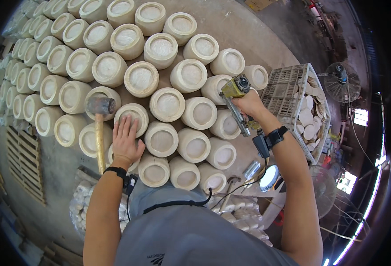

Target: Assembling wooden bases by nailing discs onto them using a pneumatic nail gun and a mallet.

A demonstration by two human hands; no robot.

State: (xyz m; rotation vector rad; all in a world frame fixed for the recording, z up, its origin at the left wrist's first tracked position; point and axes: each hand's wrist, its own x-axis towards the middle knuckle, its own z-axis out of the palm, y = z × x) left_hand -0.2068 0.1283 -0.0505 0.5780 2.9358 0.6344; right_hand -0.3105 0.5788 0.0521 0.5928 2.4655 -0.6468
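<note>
Rows of pale, barrel-shaped wooden pieces (167,104) stand packed together, each with a round recessed top. My left hand (125,141) lies with fingers stretched on the rim and top of one wooden piece (138,116) near the front. Just left of it, a mallet (99,142) rests across the pieces, its dark head away from me and its pale handle toward me. My right hand (250,105) is wrapped round the grip of a yellow-green nail gun (237,87), held over the pieces at the right. The nail gun's long metal magazine slants down toward me.
A slatted plastic crate (284,80) full of thin wooden discs (307,116) stands at the right, with a fan (340,80) beyond it. Near my body are a round lamp (270,178), a hammer (229,188) and plastic-wrapped goods (239,215). A wooden pallet (25,162) lies at the left.
</note>
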